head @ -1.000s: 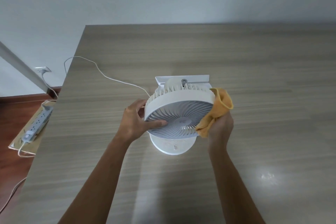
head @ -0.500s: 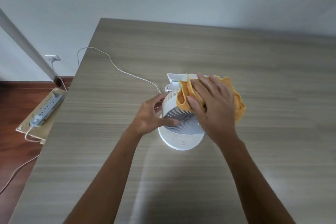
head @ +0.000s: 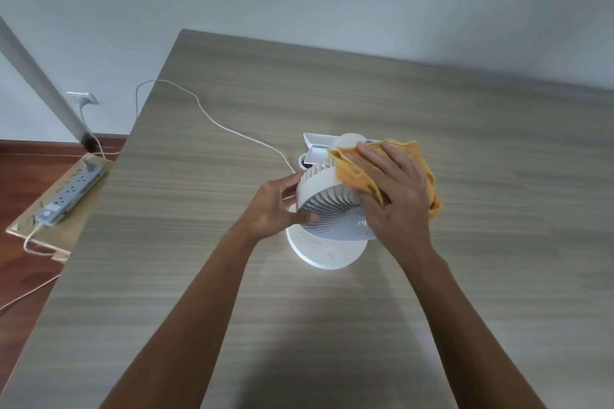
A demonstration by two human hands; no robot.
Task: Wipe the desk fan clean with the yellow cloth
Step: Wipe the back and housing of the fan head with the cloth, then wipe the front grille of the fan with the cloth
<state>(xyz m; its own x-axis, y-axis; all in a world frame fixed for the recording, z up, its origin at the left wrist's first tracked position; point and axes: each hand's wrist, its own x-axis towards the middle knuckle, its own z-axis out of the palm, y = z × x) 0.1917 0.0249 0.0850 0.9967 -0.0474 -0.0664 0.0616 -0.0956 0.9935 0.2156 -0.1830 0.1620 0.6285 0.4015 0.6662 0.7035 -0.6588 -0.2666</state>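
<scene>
Wood-grain desk point(head: 465, 176): white desk fan point(head: 327, 206), upright. Left hand point(head: 275, 206) grips its rim, fingers curled. Right hand point(head: 395, 196), fingers straight, presses yellow cloth point(head: 352, 173) on top.

Soft even daylight, faint shadow under arms, wide-angle edge bending

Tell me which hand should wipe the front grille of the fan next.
The right hand, probably. It already presses the yellow cloth on the top of the fan, just above the grille. The left hand grips the fan's left rim and steadies it, with no cloth.
</scene>
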